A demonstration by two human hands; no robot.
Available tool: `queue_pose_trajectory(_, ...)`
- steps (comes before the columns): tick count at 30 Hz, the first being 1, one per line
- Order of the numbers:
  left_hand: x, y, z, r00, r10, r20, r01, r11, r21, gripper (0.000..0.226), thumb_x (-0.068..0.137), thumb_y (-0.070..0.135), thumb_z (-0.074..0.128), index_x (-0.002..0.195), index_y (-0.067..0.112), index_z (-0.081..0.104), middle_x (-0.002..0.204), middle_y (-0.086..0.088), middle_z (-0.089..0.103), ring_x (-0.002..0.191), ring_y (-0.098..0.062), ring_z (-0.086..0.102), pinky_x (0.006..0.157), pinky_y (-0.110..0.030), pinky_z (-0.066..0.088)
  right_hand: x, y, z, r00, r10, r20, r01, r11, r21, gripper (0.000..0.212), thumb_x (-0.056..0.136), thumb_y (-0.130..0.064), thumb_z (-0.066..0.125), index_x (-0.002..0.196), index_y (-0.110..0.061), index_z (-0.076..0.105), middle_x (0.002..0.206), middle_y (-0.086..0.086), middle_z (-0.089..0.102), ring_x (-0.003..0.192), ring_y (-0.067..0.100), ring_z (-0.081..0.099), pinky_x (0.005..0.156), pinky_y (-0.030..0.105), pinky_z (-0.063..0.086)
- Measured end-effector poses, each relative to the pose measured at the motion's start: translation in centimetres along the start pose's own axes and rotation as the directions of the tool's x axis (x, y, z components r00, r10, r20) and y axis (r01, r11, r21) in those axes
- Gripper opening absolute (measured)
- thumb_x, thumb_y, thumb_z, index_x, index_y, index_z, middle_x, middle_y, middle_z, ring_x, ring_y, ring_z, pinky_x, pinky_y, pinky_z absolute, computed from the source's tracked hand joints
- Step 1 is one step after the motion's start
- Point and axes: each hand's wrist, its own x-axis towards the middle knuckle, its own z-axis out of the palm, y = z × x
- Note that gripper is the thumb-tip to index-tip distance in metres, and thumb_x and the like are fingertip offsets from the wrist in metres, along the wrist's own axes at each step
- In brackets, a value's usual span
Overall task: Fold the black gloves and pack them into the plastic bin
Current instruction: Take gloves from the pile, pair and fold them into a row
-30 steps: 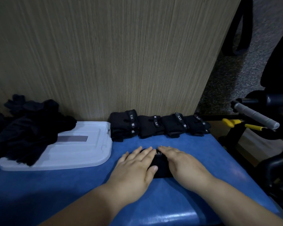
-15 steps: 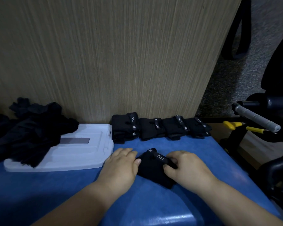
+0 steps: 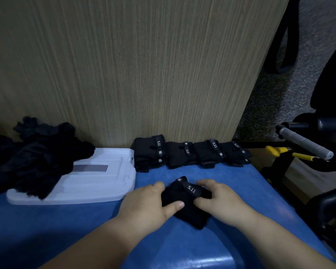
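A folded black glove with a "5.11" strap lies on the blue table between my hands. My left hand grips its left side, thumb lying across the fabric. My right hand grips its right side with curled fingers. A row of folded black gloves stands along the wooden panel behind. A heap of unfolded black gloves lies at the left, partly on a white plastic bin lid. No bin body is in view.
A tall wooden panel closes the back of the table. Off the table's right edge stand a grey-handled bar, yellow-handled parts and black equipment over a carpeted floor.
My hands went from lying flat over the glove to gripping its two sides. The glove turned so its strap shows on top, and it now sits slightly nearer me.
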Motion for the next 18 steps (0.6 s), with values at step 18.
queue_pose_trajectory(18, 2.6, 2.8, 0.4, 0.979, -0.203, -0.02, 0.037, 0.273, -0.961, 0.061, 0.083, 0.013, 0.071, 0.121, 0.041, 0.033, 0.105, 0.01, 0.058, 0.09, -0.01, 0.064, 0.083, -0.033, 0.056, 0.3, -0.9, 0.7, 0.994, 0.042, 0.1, -0.105, 0.606, 0.789, 0.036, 0.077, -0.017, 0.075, 0.106, -0.008, 0.054, 0.095, 0.009, 0.072, 0.088, 0.023, 0.069, 0.075, 0.037, 0.055)
